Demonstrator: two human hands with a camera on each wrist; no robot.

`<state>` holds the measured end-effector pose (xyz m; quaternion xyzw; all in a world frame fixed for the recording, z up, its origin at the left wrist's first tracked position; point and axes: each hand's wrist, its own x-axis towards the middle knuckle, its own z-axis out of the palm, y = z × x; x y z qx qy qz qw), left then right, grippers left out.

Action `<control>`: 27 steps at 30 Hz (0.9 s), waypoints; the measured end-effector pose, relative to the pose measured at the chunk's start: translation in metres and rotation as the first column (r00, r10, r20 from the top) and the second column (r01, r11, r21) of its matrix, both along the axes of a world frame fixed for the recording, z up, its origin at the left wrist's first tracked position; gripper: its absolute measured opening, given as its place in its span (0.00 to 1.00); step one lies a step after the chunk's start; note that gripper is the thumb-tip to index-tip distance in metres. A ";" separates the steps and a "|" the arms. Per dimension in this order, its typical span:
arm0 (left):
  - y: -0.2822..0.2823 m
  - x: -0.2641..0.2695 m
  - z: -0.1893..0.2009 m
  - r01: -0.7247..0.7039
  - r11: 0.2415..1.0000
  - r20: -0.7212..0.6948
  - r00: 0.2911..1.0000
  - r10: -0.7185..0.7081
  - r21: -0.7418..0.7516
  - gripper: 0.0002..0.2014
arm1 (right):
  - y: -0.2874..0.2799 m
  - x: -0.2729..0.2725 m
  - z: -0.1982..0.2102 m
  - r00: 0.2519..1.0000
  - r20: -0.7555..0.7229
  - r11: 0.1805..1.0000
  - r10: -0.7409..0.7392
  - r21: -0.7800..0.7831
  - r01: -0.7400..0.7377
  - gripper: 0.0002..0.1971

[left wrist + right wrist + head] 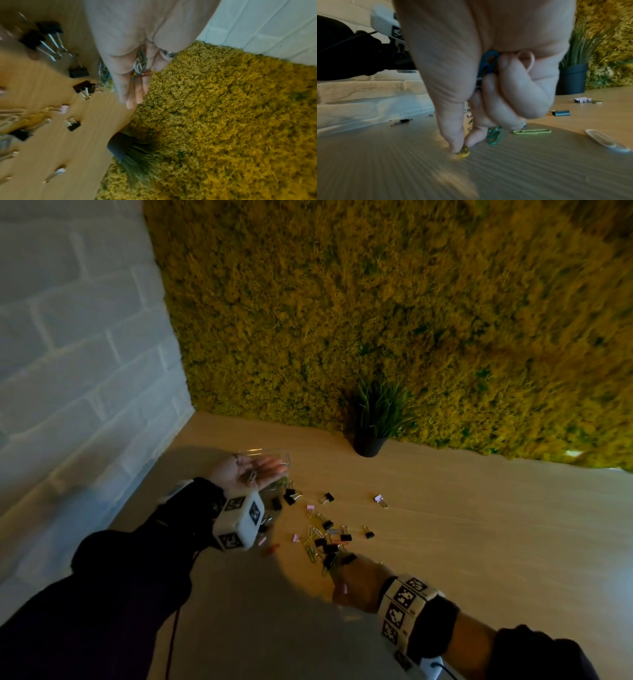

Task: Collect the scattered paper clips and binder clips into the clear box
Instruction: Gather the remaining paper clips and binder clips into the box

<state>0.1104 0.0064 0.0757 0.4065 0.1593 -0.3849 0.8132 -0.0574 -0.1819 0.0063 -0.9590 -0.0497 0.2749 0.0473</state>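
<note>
**Clips part-gathered; both hands carrying paper clips beside the clear box**

Moss wall (411,313) stands behind the wooden surface (479,525); white brick wall (68,337) closes the corner just beyond the clear box. A dark potted plant (371,436) stands against the moss wall, well apart from the clear box.

Clear box (274,455) sits on the surface near the corner, partly hidden by the left hand. Its contents cannot be made out.

Left hand (246,474) is held palm up just in front of the clear box, fingers (130,94) extended and relaxed, with a few paper clips (139,65) lying loose in the palm.

Right hand (359,583) is at the edge of the scatter farthest from the clear box. Thumb and forefinger pinch a yellow paper clip (463,152) against the surface; the remaining fingers (513,94) are curled round a blue paper clip (488,62) and others in the palm.

Binder clips (327,537), black and pink, lie scattered between the clear box and the right hand, mixed with paper clips. A pink binder clip (380,499) lies apart from the main scatter. A green paper clip (532,131) and a teal one (494,135) lie just beside the right hand.
</note>
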 end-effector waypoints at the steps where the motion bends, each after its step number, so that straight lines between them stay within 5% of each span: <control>1: 0.000 0.006 0.001 -0.018 1.000 -0.012 1.000 0.018 -0.001 0.22 | 0.000 -0.001 -0.003 1.000 0.011 1.000 0.013 -0.009 -0.013 0.23; 5: -0.005 0.023 0.005 -0.056 0.996 -0.125 0.991 0.047 -0.064 0.31 | -0.004 0.007 -0.010 0.998 0.023 0.998 -0.052 0.036 0.051 0.13; 7: -0.006 0.031 0.008 -0.030 0.997 -0.161 0.987 0.018 -0.072 0.36 | -0.006 0.017 0.000 0.981 -0.023 0.953 -0.193 0.234 0.193 0.10; 8: -0.008 0.032 0.012 -0.012 0.999 -0.163 0.987 0.004 -0.046 0.37 | -0.006 0.023 0.006 0.951 -0.089 0.865 -0.295 0.399 0.306 0.12; 9: -0.010 0.032 0.018 -0.004 1.000 -0.141 0.990 0.003 -0.005 0.37 | -0.006 0.029 0.015 0.885 -0.222 0.687 -0.410 0.563 0.459 0.16; 12: -0.017 0.034 0.024 -0.023 0.987 -0.044 0.999 0.030 0.161 0.33 | -0.009 0.055 0.030 0.661 -0.592 0.061 -0.461 0.722 0.689 0.22; 14: -0.017 0.045 0.014 -0.086 0.963 -0.004 0.996 0.090 0.255 0.30 | -0.014 0.076 0.035 0.651 -0.655 -0.141 -0.385 0.738 0.660 0.17; 17: -0.006 0.050 0.000 0.026 0.956 0.060 0.997 -0.045 0.291 0.31 | -0.016 0.101 0.037 0.697 -0.658 -0.384 -0.284 0.744 0.547 0.12; 19: -0.010 0.051 -0.002 -0.051 0.945 0.195 0.981 -0.014 0.324 0.19 | -0.015 0.112 0.038 0.701 -0.670 -0.511 -0.243 0.703 0.495 0.09; 21: -0.015 0.049 -0.002 -0.147 0.815 0.440 0.887 -0.142 0.560 0.12 | -0.013 0.120 0.036 0.681 -0.690 -0.557 -0.247 0.676 0.482 0.09; 23: -0.010 0.050 -0.009 -0.308 0.577 0.599 0.681 -0.422 0.756 0.08 | -0.011 0.127 0.036 0.653 -0.715 -0.577 -0.251 0.652 0.492 0.11; 25: -0.003 0.056 -0.023 -0.309 0.279 0.407 0.514 -0.755 0.909 0.25 | -0.007 0.133 0.039 0.628 -0.738 -0.589 -0.245 0.628 0.509 0.12; 27: -0.001 0.056 -0.033 -0.256 0.115 0.218 0.425 -0.879 0.960 0.37 | -0.002 0.139 0.041 0.623 -0.745 -0.586 -0.239 0.622 0.519 0.13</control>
